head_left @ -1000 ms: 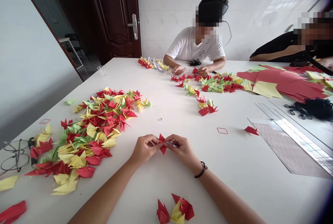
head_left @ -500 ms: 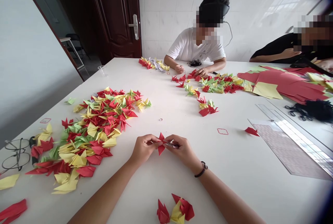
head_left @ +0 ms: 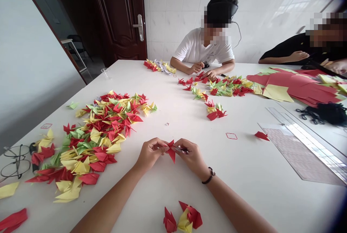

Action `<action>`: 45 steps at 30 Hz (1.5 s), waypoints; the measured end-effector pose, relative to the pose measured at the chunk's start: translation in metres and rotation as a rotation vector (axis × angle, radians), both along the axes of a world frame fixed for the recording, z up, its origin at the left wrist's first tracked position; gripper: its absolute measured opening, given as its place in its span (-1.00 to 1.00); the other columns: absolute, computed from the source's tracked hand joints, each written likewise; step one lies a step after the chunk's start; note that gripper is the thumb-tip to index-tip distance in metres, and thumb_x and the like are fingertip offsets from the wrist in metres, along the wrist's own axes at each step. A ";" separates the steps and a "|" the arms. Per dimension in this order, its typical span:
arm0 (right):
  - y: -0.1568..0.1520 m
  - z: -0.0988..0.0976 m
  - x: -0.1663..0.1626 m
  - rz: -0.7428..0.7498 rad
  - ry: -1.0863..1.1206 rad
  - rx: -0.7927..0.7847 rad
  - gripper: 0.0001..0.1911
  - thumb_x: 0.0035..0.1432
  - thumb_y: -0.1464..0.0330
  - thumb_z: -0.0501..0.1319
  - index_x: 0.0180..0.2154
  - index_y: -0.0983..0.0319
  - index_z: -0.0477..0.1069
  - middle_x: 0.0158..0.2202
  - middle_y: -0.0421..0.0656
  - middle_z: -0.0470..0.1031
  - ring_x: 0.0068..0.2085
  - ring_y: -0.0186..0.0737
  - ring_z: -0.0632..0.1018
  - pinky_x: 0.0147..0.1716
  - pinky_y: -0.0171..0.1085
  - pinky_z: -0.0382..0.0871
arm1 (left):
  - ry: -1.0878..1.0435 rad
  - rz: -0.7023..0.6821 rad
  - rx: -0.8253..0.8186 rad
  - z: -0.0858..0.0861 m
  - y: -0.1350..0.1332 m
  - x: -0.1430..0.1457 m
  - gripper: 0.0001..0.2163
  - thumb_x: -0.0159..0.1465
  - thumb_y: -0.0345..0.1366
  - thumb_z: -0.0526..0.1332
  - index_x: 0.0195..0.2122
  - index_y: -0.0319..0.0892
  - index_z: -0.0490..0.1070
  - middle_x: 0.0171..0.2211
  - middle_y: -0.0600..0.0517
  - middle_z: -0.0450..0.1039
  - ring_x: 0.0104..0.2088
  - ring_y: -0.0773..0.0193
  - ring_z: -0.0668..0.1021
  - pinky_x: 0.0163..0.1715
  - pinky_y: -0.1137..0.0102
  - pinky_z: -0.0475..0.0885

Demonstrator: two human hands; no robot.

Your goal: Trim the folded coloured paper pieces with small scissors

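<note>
Between my two hands is a folded red paper crane (head_left: 172,155), one point up and a longer point down toward me. My left hand (head_left: 152,154) pinches its left side with thumb and fingertips. My right hand (head_left: 193,155) is closed round a small, thin, shiny tool (head_left: 182,150), whose kind I cannot make out. Its tip and my right fingertips meet the crane's right side; my fingers partly hide both. Nearer to me on the table lie red cranes (head_left: 169,220) and a yellow crane (head_left: 184,222).
A big pile of red, yellow and green cranes (head_left: 108,128) spreads to the left, beside glasses (head_left: 16,162). On the right lie a single red crane (head_left: 261,136), clear rulers (head_left: 309,135), black cord (head_left: 325,113) and paper sheets (head_left: 290,85). Two people sit across the table (head_left: 238,193).
The red crane has turned slightly between my fingers, its lower point now swung to the right. Across the table, one person's hand has shifted to the right and up.
</note>
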State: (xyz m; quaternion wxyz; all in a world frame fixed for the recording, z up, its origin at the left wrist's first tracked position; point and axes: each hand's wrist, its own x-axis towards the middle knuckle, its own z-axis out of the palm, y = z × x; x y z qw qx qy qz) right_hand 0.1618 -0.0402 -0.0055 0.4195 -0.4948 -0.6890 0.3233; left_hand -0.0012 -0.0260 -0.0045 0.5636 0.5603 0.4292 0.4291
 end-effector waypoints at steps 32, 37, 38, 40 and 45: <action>0.002 -0.001 -0.002 -0.006 0.218 -0.262 -0.78 -0.02 0.24 0.16 -0.55 0.26 0.32 -0.62 -0.28 0.22 -0.56 -0.40 0.17 -0.57 -0.37 0.05 | 0.068 0.030 -0.097 0.001 -0.005 0.002 -0.84 -0.02 -0.24 0.25 -0.51 -0.24 0.42 -0.55 0.03 0.42 -0.52 0.36 0.42 -0.50 0.46 0.36; 0.004 -0.001 -0.001 0.004 0.206 -0.275 -0.77 -0.02 0.22 0.17 -0.51 0.26 0.32 -0.60 -0.27 0.24 -0.56 -0.41 0.18 -0.57 -0.37 0.06 | 0.078 0.042 -0.091 0.001 -0.005 0.002 -0.84 -0.03 -0.24 0.25 -0.52 -0.25 0.42 -0.57 0.04 0.41 -0.53 0.37 0.41 -0.50 0.46 0.33; 0.004 0.000 0.001 0.007 0.205 -0.269 -0.77 -0.02 0.21 0.17 -0.47 0.26 0.32 -0.59 -0.27 0.24 -0.56 -0.41 0.19 -0.57 -0.37 0.07 | 0.085 0.052 -0.086 0.001 -0.005 0.002 -0.84 -0.03 -0.24 0.25 -0.52 -0.25 0.42 -0.57 0.04 0.41 -0.53 0.36 0.41 -0.50 0.46 0.33; 0.004 0.003 0.005 0.027 0.204 -0.245 -0.76 0.00 0.19 0.16 -0.39 0.25 0.30 -0.57 -0.27 0.24 -0.54 -0.40 0.23 -0.56 -0.38 0.11 | 0.106 0.086 -0.073 0.001 -0.005 0.002 -0.84 -0.04 -0.24 0.25 -0.54 -0.25 0.42 -0.58 0.04 0.40 -0.53 0.35 0.41 -0.50 0.46 0.32; 0.005 0.007 0.016 0.116 0.047 -0.143 -0.76 0.07 0.18 0.08 -0.38 0.24 0.27 -0.53 -0.23 0.32 -0.52 -0.38 0.30 -0.55 -0.38 0.17 | 0.164 0.145 -0.029 0.001 -0.004 0.002 -0.83 -0.03 -0.22 0.23 -0.55 -0.24 0.39 -0.59 0.06 0.39 -0.54 0.36 0.40 -0.52 0.47 0.30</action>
